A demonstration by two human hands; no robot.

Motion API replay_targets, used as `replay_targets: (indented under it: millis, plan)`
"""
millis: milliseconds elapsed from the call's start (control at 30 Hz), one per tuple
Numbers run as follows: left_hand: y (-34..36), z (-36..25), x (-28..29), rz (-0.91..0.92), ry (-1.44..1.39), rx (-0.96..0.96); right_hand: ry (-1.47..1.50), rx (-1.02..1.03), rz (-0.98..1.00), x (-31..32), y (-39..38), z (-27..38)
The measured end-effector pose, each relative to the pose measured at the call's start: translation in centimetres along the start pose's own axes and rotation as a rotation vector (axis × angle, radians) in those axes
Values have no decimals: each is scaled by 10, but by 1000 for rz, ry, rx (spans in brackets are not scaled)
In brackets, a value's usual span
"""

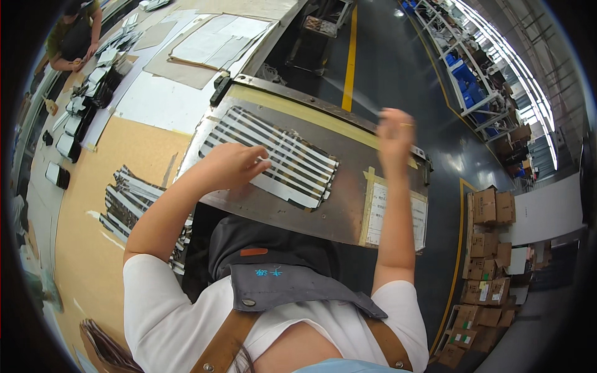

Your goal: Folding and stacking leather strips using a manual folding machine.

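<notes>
A row of parallel strips (pixel 283 182), white with dark mottled bands between them, lies slantwise on a metal plate (pixel 345 210) in front of me. My left hand (pixel 235 166) is over the left part of this row, its fingers bent and drawn together; whatever they pinch is hidden. To the right, my right hand (pixel 396 130) is raised above the plate's far right part, smeared by motion. Its fingers look curled, and a faint pale streak (pixel 354 92) trails from them toward the upper left. Too blurred to name, this streak resembles a thin strip.
A taped paper sheet (pixel 393 214) lies on the plate's right end. More striped pieces (pixel 124 202) are heaped on the tan board at left. White sheets (pixel 217 40) and dark-sided pieces (pixel 78 112) lie farther off, near another person (pixel 74 37). Cardboard boxes (pixel 488 261) stand at right.
</notes>
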State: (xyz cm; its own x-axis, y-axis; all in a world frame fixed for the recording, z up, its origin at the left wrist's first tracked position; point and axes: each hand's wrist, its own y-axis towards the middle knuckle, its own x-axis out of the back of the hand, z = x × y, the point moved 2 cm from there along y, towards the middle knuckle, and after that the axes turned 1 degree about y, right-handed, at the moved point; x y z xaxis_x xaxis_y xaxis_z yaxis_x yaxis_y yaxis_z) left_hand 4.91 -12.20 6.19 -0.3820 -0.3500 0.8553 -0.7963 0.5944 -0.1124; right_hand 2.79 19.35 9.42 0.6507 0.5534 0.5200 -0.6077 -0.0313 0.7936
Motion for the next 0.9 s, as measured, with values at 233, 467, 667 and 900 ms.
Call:
replay_targets:
  millis: [233, 467, 667, 900]
  plan:
    - [75, -32, -13, -152, 228, -266, -105, 61, 537, -73, -60, -18]
    - [123, 5, -43, -215, 411, -10, -221, 84, 540, -64, -62, -29]
    - [115, 0, -40, -225, 374, 63, -356, -128, 699, -52, -69, -22]
    - [120, 5, -43, -259, 397, 2, -392, -133, 690, -54, -71, -24]
